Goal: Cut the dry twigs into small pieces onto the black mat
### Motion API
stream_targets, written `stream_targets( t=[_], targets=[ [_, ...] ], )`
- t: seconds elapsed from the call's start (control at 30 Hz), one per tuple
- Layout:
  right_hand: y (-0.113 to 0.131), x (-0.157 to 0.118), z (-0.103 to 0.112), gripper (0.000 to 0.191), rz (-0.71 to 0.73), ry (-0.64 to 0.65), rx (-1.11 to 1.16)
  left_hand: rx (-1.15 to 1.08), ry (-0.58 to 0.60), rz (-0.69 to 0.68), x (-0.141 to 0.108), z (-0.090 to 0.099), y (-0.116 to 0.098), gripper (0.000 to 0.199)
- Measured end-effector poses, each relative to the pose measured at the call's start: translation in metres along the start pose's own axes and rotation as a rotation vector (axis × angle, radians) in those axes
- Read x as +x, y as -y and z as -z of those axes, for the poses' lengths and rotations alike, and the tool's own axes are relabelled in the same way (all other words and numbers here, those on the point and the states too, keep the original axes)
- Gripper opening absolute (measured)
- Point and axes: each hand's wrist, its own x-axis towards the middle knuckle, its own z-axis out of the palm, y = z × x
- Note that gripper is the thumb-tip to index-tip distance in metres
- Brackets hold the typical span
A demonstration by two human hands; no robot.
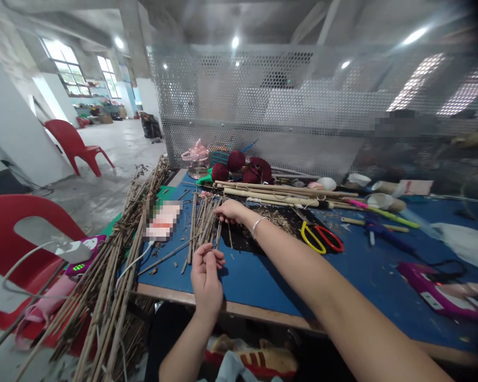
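Dry brown stalks (199, 223) lie side by side on the blue table (263, 286). My right hand (230, 210), with a bracelet at the wrist, reaches over their right part, its fingers pinched on a thin stalk. Nearer the table's front edge, my left hand (208, 268) is raised palm up with curled fingers; nothing shows clearly in it. Right of the stalks, dry plant scraps (276, 220) cover a black sheet. Scissors (322, 237) with yellow and red handles rest beside the sheet.
A large bundle of dry stalks (115, 249) leans over the left edge, near a phone (164, 220) on a white cable. Long pale sticks (271, 195), dark red yarn balls (236, 161) and a pink-lidded jug (198, 160) lie behind. A blue glue gun (386, 233) is at right.
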Motion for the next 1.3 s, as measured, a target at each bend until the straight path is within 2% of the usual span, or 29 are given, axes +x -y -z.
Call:
stream_targets(
  t=[0.27,0.4,0.5,0.57,0.67,0.83,0.9,1.0,1.13,1.3],
  targets=[
    [0.0,-0.011,-0.002,0.018,-0.046,0.059,0.265,0.039,0.003,-0.021,0.003,-0.001,0.001,0.031],
    [-0.005,-0.024,-0.001,0.011,0.017,0.111,0.373,0.07,0.016,-0.016,0.007,-0.001,0.001,0.037],
    [-0.011,-0.045,0.001,0.009,0.088,0.146,0.45,0.062,0.018,-0.02,0.009,0.0,0.004,0.038],
    [-0.017,-0.063,0.002,0.019,0.129,0.178,0.505,0.055,0.012,-0.026,0.007,0.0,0.005,0.039],
    [-0.033,-0.087,0.003,0.027,0.248,0.298,0.665,0.049,-0.012,-0.021,0.002,-0.004,0.004,0.042],
    [-0.063,-0.108,0.01,0.029,0.298,0.343,0.635,0.109,-0.012,0.023,0.013,-0.029,-0.002,0.043],
    [-0.071,-0.112,0.014,0.029,0.307,0.295,0.605,0.107,0.055,0.038,0.026,-0.043,-0.003,0.041],
    [-0.081,-0.116,0.02,0.027,0.315,0.112,0.659,0.083,0.128,0.082,0.047,-0.063,-0.003,0.037],
    [-0.093,-0.116,0.029,0.027,0.357,-0.222,0.839,-0.071,0.145,0.194,0.059,-0.085,-0.003,0.036],
    [-0.1,-0.114,0.035,0.031,0.421,-0.433,0.959,-0.247,0.086,0.224,0.056,-0.104,-0.004,0.03]
  ],
)
